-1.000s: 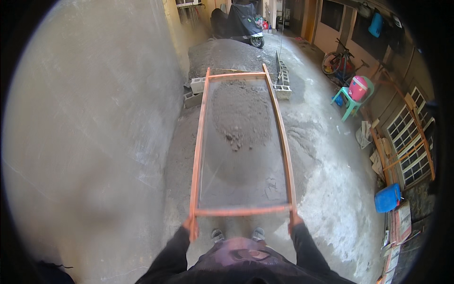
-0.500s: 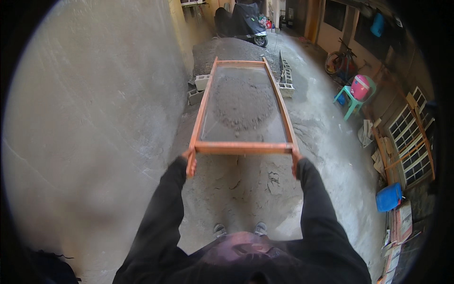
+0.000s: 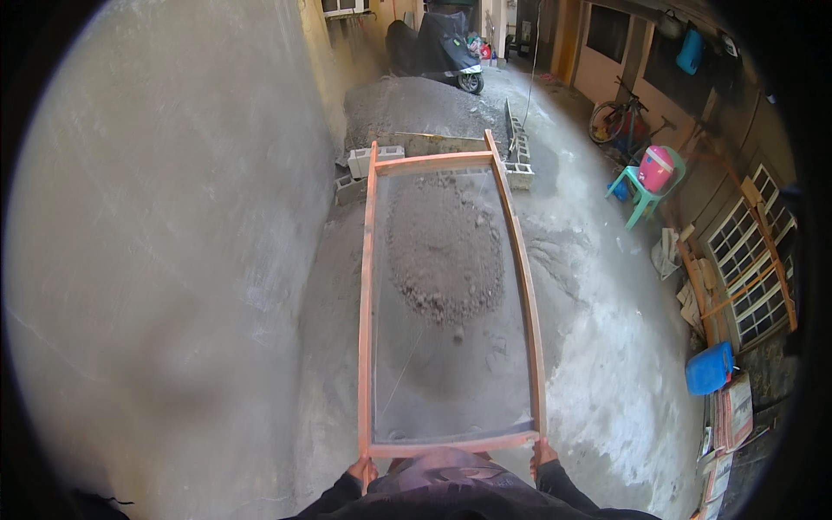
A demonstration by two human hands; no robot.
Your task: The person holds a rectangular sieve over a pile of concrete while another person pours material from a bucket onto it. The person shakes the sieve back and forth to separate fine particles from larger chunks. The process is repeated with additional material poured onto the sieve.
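My left hand (image 3: pixel 363 471) and my right hand (image 3: pixel 542 455) grip the near ends of the long side rails of a wooden-framed screen (image 3: pixel 366 295), close to my body at the bottom of the view. A heap of grey sand with small lumps (image 3: pixel 442 251) lies on the mesh, toward its middle and far part. The far end of the frame is at some low concrete blocks (image 3: pixel 373 158); whether it rests on them I cannot tell. My feet are mostly hidden by my body and the frame.
A plastered wall (image 3: pixel 156 260) runs along the left. Beyond the blocks are a gravel pile (image 3: pixel 399 104) and a covered motorbike (image 3: pixel 438 48). At right are a bicycle (image 3: pixel 607 121), a green chair (image 3: pixel 640 204) with a pink jug (image 3: pixel 656 169), a window grille (image 3: pixel 754 269) and a blue container (image 3: pixel 709 368).
The frame went forward and up half a second ago with arms extended, and is now pulled back lower toward my body. The sand has shifted nearer on the mesh, with more lumps showing.
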